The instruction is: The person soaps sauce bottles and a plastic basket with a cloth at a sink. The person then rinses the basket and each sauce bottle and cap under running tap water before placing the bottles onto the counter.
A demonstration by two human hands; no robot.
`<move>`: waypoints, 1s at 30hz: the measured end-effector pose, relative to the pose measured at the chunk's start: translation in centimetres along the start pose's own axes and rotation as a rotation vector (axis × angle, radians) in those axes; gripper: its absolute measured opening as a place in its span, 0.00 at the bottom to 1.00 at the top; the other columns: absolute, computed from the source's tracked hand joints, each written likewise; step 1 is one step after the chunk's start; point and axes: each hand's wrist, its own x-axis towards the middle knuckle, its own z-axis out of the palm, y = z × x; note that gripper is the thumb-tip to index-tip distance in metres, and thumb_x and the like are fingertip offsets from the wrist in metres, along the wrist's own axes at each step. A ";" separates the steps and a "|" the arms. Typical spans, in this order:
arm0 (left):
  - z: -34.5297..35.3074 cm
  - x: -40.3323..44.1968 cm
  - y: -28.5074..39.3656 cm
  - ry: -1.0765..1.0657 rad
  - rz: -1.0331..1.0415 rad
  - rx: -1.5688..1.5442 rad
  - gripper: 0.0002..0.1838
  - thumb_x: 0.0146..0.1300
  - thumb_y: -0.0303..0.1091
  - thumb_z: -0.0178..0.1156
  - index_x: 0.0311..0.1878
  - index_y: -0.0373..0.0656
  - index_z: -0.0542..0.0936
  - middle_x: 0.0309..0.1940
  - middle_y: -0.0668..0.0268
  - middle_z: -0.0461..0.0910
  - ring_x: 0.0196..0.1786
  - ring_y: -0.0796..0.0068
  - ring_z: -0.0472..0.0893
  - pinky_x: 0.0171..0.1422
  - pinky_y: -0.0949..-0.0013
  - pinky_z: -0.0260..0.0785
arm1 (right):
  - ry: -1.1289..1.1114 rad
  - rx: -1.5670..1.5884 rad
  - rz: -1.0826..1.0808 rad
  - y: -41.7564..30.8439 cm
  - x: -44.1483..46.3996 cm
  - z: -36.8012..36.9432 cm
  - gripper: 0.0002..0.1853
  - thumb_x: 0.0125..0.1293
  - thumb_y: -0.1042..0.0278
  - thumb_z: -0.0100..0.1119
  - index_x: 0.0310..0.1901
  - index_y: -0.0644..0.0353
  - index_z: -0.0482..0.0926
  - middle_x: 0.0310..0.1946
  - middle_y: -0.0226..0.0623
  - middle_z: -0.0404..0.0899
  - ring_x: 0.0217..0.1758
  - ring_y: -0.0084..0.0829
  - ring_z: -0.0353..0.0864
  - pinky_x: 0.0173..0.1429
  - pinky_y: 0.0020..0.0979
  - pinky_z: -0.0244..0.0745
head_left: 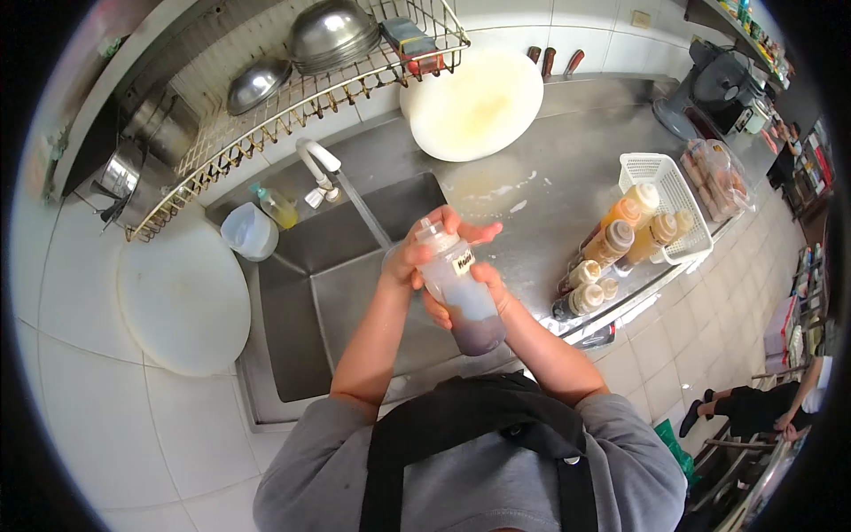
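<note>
Head view: both hands raised over the near edge of the sink (pixel 332 306); one squeeze bottle (pixel 464 297) held between them, clear of the counter (pixel 550 191).
Left hand (pixel 413 255): fingers wrapped around the bottle's capped upper end, some fingers extended past it.
Right hand (pixel 492 284): closed around the bottle's body, fingers showing on both sides.
Bottle contents: dark fill in the base end, paler wall above; label (pixel 464 261) too small to read surely.
Cap (pixel 433 232): appears seated; whether tight or loose cannot be told.
Faucet (pixel 324 160): on, its water stream (pixel 362 208) falling into the sink behind the left hand.
Counter bottles (pixel 613 239): grouped at and beside the white basket (pixel 696 251), capped where visible; whether already handled cannot be told.
Progress, judged: handling of the held bottle is under way, its cap apparently in place.
Remaining, judged: this bottle is not yet set down or released.
</note>
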 end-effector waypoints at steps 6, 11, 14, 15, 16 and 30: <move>-3.6 -1.5 2.7 0.540 -0.100 0.821 0.28 0.70 0.45 0.56 0.68 0.43 0.65 0.67 0.56 0.70 0.72 0.61 0.65 0.72 0.57 0.59 | 0.267 -0.409 0.004 -4.0 -0.5 -0.1 0.40 0.54 0.40 0.66 0.59 0.65 0.71 0.41 0.47 0.81 0.39 0.39 0.83 0.42 0.36 0.79; 0.4 -0.7 1.2 0.842 -0.134 0.566 0.22 0.69 0.44 0.60 0.58 0.39 0.74 0.56 0.61 0.78 0.56 0.72 0.77 0.61 0.65 0.68 | 0.958 -1.572 0.080 -3.5 1.5 1.3 0.38 0.53 0.45 0.68 0.58 0.67 0.70 0.46 0.49 0.81 0.46 0.40 0.83 0.51 0.38 0.77; 0.0 -0.6 0.2 0.975 -0.138 0.759 0.21 0.67 0.42 0.62 0.54 0.37 0.74 0.50 0.59 0.79 0.53 0.73 0.79 0.55 0.70 0.72 | 1.117 -1.763 0.227 -2.6 2.2 1.5 0.39 0.50 0.46 0.70 0.57 0.67 0.70 0.46 0.49 0.80 0.50 0.38 0.81 0.53 0.34 0.74; 0.2 -0.8 0.8 0.919 -0.188 0.671 0.19 0.68 0.40 0.60 0.55 0.38 0.73 0.51 0.57 0.79 0.55 0.69 0.79 0.57 0.67 0.72 | 0.978 -1.605 0.120 -2.6 1.9 0.8 0.38 0.51 0.47 0.69 0.57 0.67 0.70 0.46 0.47 0.80 0.49 0.37 0.81 0.53 0.34 0.74; 0.2 -1.1 1.3 0.862 -0.237 0.581 0.18 0.70 0.39 0.57 0.56 0.38 0.72 0.51 0.54 0.80 0.57 0.66 0.79 0.60 0.64 0.72 | 0.841 -1.444 0.021 -2.7 1.5 0.1 0.37 0.53 0.48 0.69 0.58 0.66 0.70 0.46 0.45 0.81 0.49 0.36 0.81 0.53 0.34 0.74; -6.4 -7.6 3.1 0.908 -0.009 0.787 0.21 0.71 0.38 0.51 0.65 0.48 0.64 0.53 0.55 0.74 0.52 0.65 0.80 0.58 0.62 0.73 | 0.716 -0.966 0.111 0.7 7.2 -7.0 0.53 0.61 0.32 0.59 0.70 0.70 0.50 0.58 0.52 0.69 0.60 0.38 0.72 0.60 0.37 0.70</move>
